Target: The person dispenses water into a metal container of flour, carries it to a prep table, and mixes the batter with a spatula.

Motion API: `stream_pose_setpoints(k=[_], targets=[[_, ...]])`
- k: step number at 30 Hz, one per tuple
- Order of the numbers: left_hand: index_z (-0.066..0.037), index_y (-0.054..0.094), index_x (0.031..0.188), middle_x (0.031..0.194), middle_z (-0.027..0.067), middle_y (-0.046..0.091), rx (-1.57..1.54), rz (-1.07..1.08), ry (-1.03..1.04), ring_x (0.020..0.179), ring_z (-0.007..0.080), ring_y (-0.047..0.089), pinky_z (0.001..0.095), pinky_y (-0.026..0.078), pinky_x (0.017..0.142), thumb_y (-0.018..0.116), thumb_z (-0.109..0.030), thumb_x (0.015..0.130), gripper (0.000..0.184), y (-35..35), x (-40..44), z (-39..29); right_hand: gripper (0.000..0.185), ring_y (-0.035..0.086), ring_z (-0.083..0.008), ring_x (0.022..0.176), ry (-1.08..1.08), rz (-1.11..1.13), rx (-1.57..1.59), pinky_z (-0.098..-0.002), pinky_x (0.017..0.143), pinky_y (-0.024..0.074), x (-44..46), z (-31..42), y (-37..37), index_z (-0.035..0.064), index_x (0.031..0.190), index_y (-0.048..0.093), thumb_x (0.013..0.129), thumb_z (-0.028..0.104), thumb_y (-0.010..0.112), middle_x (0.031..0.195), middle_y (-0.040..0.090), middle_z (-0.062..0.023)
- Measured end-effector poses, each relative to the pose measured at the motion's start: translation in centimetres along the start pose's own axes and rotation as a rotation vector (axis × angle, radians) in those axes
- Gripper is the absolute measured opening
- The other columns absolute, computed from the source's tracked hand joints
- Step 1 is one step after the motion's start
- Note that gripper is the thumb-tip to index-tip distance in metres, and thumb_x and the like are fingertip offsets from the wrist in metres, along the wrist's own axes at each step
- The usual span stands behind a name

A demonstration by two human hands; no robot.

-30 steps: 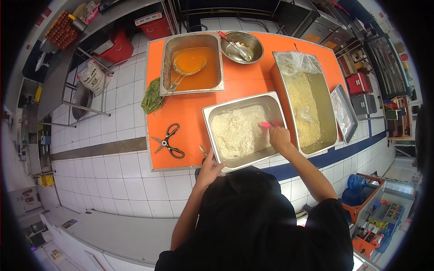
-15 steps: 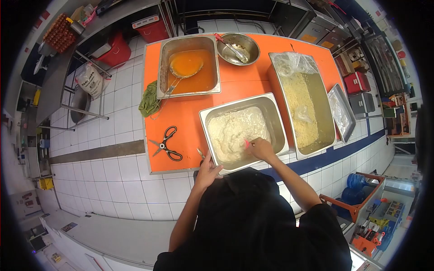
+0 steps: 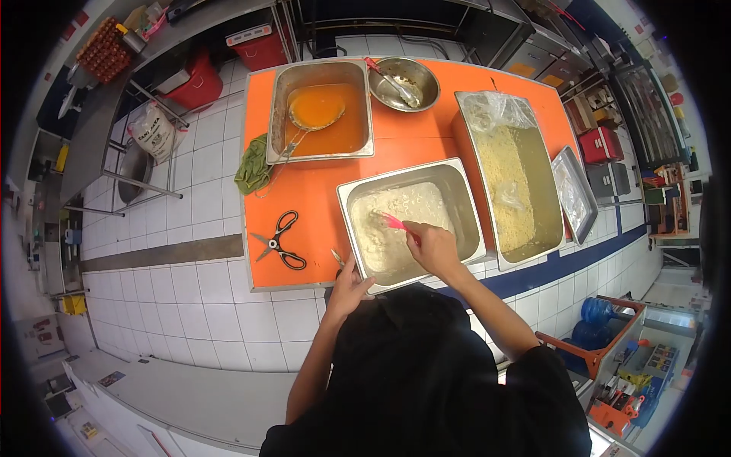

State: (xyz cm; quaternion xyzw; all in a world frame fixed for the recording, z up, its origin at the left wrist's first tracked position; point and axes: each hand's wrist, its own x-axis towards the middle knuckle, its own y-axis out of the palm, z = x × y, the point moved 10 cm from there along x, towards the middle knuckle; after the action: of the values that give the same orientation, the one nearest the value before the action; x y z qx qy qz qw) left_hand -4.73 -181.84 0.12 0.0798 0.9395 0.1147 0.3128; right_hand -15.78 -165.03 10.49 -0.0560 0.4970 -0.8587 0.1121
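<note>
My right hand is closed around a utensil with a pink handle. Its working end dips into the thick, pale batter, so its kind is hidden. The batter fills the bottom of a deep steel pan at the table's near edge. At the pan's near left corner, my left hand grips the rim, thumb on top. Black-handled scissors lie spread on the table to the left. A small metal-tipped object shows just above my left hand, partly hidden by the pan.
Beyond the batter pan stands a pan of orange liquid holding a wire strainer. A steel bowl with red-handled tongs sits beside it. Right is a long pan of yellowish crumbs. A green cloth lies on the orange table.
My right hand has turned and shifted slightly, the pink handle now showing more and its end moving left through the batter. My left hand stays at the pan's corner.
</note>
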Motion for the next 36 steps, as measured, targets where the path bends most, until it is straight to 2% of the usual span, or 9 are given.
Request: stream_pose_setpoints(k=[3,8,12,14,20,21,26,29,36], targets=[[-0.014,0.008,0.157,0.121,0.0095,0.063,-0.032,-0.020,0.050,0.098,0.0157,0.064,0.0327,0.060,0.071,0.059,0.000,0.091,0.085,0.0,-0.1,-0.3,0.021,0.067,-0.0367,0.067,0.037,0.047,0.083,-0.0463,0.062,0.0537,0.0,-1.3,2.8,0.0052,0.096,0.071,0.088,0.021,0.061,0.074,0.068,-0.0184],[-0.012,0.008,0.157,0.117,0.0083,0.063,0.017,-0.031,0.040,0.093,0.0139,0.063,0.0325,0.060,0.071,0.061,-0.003,0.091,0.085,0.0,-0.3,-0.6,0.020,0.069,-0.0339,0.067,-0.029,0.214,-0.340,-0.0446,0.059,0.0552,0.4,-5.6,9.6,0.0047,0.085,0.067,0.091,0.020,0.055,0.070,0.068,-0.0180],[-0.012,0.009,0.157,0.116,0.0079,0.063,0.039,-0.035,-0.008,0.094,0.0137,0.063,0.0331,0.060,0.070,0.061,-0.003,0.091,0.084,-0.4,0.3,1.3,0.019,0.070,-0.0329,0.068,-0.087,0.284,-0.500,-0.0421,0.058,0.0565,-0.1,-8.5,8.8,0.0055,0.086,0.067,0.091,0.017,0.053,0.072,0.068,-0.0175],[-0.013,0.010,0.157,0.112,0.0087,0.064,-0.030,-0.048,0.032,0.092,0.0130,0.063,0.0330,0.061,0.069,0.062,-0.003,0.092,0.084,-0.2,-0.1,0.2,0.018,0.072,-0.0296,0.076,-0.059,0.462,-0.623,-0.0411,0.064,0.0576,-0.7,-8.5,7.4,0.0059,0.087,0.068,0.089,0.014,0.052,0.084,0.071,-0.0166],[-0.016,0.011,0.157,0.103,0.0090,0.065,-0.069,-0.002,0.070,0.082,0.0125,0.063,0.0313,0.060,0.068,0.062,-0.004,0.091,0.084,-0.2,0.1,0.4,0.018,0.072,-0.0291,0.080,-0.002,0.461,-0.679,-0.0388,0.066,0.0574,1.0,-7.1,0.5,0.0047,0.089,0.069,0.088,0.017,0.055,0.084,0.071,-0.0160],[-0.016,0.011,0.157,0.103,0.0090,0.065,-0.083,-0.013,0.079,0.082,0.0125,0.063,0.0313,0.060,0.068,0.062,-0.004,0.091,0.084,-0.6,0.4,0.6,0.031,0.071,-0.0349,0.073,-0.032,0.376,-0.653,-0.0432,0.064,0.0577,1.8,-7.0,0.1,0.0043,0.082,0.069,0.096,0.027,0.053,0.076,0.069,-0.0190],[-0.019,0.017,0.157,0.076,-0.0002,0.052,-0.064,-0.028,0.095,0.068,0.0083,0.056,0.0280,0.059,0.064,0.065,-0.004,0.089,0.084,-0.5,0.3,0.4,0.033,0.070,-0.0379,0.071,0.045,0.233,-0.477,-0.0460,0.063,0.0565,5.0,-8.9,5.1,0.0041,0.081,0.068,0.095,0.030,0.054,0.074,0.068,-0.0199],[-0.019,0.018,0.157,0.070,-0.0032,0.042,0.002,-0.036,0.098,0.063,0.0066,0.048,0.0272,0.059,0.062,0.065,-0.005,0.089,0.084,-0.7,0.1,-0.2,0.032,0.069,-0.0386,0.070,0.062,0.207,-0.394,-0.0469,0.062,0.0559,3.9,-7.9,8.9,0.0037,0.079,0.066,0.095,0.029,0.055,0.072,0.067,-0.0197],[-0.018,0.018,0.157,0.071,-0.0037,0.041,-0.013,-0.031,0.091,0.064,0.0056,0.046,0.0271,0.059,0.062,0.066,-0.005,0.089,0.084,-1.0,0.6,0.8,0.022,0.069,-0.0391,0.070,-0.123,0.352,-0.539,-0.0493,0.058,0.0554,-2.3,-10.0,7.9,0.0083,0.082,0.064,0.094,0.023,0.052,0.074,0.068,-0.0211]])
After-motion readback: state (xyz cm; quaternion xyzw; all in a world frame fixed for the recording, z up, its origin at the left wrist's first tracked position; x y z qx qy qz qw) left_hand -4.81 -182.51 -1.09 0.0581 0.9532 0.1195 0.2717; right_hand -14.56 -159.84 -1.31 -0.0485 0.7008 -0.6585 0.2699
